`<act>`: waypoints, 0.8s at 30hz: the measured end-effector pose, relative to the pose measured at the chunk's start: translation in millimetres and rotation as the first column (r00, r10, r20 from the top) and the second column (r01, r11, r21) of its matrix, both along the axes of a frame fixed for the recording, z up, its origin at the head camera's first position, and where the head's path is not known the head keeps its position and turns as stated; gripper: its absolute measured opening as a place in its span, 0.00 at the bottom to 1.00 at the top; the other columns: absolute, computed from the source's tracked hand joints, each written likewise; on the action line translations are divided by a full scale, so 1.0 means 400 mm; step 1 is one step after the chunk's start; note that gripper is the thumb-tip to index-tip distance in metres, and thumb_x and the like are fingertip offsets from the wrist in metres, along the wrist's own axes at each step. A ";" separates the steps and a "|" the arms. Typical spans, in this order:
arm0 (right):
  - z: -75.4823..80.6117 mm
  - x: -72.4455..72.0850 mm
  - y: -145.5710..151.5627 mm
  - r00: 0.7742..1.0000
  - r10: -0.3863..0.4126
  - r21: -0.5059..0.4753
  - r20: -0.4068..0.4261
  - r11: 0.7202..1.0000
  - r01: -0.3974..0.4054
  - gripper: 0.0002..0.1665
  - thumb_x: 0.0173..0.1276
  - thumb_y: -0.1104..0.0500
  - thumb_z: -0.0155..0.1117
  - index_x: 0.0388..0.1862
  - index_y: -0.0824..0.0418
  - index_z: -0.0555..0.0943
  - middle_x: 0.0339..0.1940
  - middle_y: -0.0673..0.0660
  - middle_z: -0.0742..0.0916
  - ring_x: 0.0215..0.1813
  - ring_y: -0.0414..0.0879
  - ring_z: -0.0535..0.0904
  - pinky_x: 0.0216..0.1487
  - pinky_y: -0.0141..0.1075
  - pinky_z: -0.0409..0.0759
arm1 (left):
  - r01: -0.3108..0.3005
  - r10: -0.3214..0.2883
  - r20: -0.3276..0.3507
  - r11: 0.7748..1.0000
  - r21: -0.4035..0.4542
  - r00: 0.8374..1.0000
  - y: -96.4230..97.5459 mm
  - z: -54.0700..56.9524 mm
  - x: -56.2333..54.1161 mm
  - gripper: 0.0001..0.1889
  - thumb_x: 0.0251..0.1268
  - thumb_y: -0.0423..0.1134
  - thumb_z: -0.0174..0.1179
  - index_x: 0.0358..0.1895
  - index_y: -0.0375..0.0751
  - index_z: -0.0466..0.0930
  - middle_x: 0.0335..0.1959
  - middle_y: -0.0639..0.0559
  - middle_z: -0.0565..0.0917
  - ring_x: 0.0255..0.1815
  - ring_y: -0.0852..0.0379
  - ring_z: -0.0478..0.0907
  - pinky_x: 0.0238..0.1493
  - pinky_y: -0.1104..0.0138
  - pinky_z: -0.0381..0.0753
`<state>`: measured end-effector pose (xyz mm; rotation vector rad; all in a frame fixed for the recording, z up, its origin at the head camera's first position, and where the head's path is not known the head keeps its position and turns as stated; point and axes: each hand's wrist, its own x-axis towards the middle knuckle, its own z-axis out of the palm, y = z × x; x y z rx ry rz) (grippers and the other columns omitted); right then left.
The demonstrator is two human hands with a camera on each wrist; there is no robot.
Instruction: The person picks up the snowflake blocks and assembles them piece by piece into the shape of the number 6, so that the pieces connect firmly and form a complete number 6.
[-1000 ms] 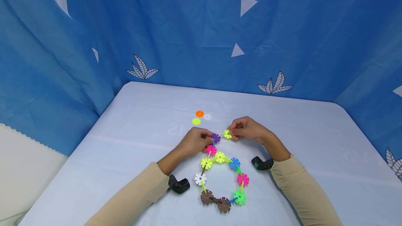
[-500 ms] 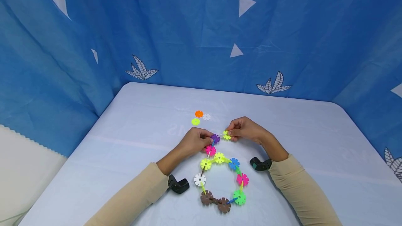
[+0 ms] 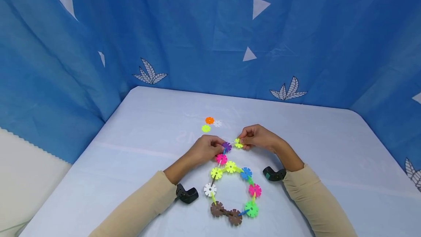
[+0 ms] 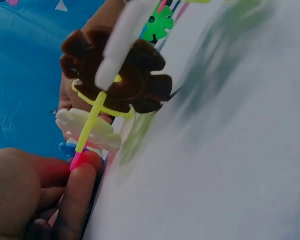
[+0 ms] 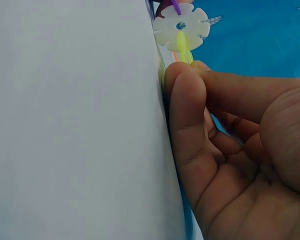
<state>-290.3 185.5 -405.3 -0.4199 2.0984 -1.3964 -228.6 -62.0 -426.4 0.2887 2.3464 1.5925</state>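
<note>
A chain of notched plastic snowflake discs lies on the table as a ring, with a tail from its upper left. My left hand (image 3: 204,150) grips the tail around the pink disc (image 3: 222,159) and purple disc (image 3: 227,146); which one is pinched is hard to tell. With thumb and forefinger, my right hand (image 3: 260,138) pinches a yellow disc (image 3: 238,143). That yellow disc meets a white disc (image 5: 182,29), whose upper edge meets a purple one. Close in the left wrist view are a brown disc (image 4: 110,70) and white disc (image 4: 87,129).
Beyond the hands lie a loose orange disc (image 3: 209,120), a white disc (image 3: 217,123) and a yellow disc (image 3: 205,128). Black wrist devices sit by the left (image 3: 186,194) and right (image 3: 274,174) cuffs. A blue curtain (image 3: 210,28) hangs behind the white table (image 3: 158,120).
</note>
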 end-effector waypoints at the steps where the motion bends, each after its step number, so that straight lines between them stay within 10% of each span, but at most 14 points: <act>1: 0.000 0.001 0.002 1.000 0.007 -0.006 -0.004 1.000 -0.007 0.05 0.72 0.67 0.64 0.43 0.71 0.83 0.32 0.60 0.86 0.32 0.46 0.83 0.40 0.37 0.85 | 0.012 -0.012 0.005 1.000 0.001 1.000 -0.001 0.001 -0.002 0.09 0.71 0.33 0.62 0.50 0.40 0.87 0.33 0.50 0.83 0.25 0.59 0.77 0.27 0.67 0.81; 16: 0.001 0.003 -0.005 0.998 0.033 0.006 -0.049 0.999 -0.032 0.12 0.76 0.60 0.62 0.49 0.68 0.85 0.35 0.60 0.87 0.36 0.48 0.83 0.42 0.38 0.85 | 0.050 -0.049 0.045 0.999 0.000 0.998 -0.011 0.007 -0.012 0.06 0.75 0.38 0.60 0.43 0.42 0.86 0.30 0.49 0.83 0.24 0.57 0.79 0.25 0.65 0.84; 24: 0.025 -0.066 -0.026 0.980 0.061 0.136 -0.190 0.990 -0.035 0.13 0.77 0.59 0.62 0.54 0.64 0.84 0.39 0.58 0.86 0.40 0.51 0.79 0.42 0.38 0.81 | 0.059 -0.059 0.003 0.998 -0.024 0.998 -0.008 0.004 -0.014 0.06 0.75 0.38 0.60 0.42 0.42 0.85 0.28 0.50 0.83 0.23 0.58 0.79 0.25 0.66 0.83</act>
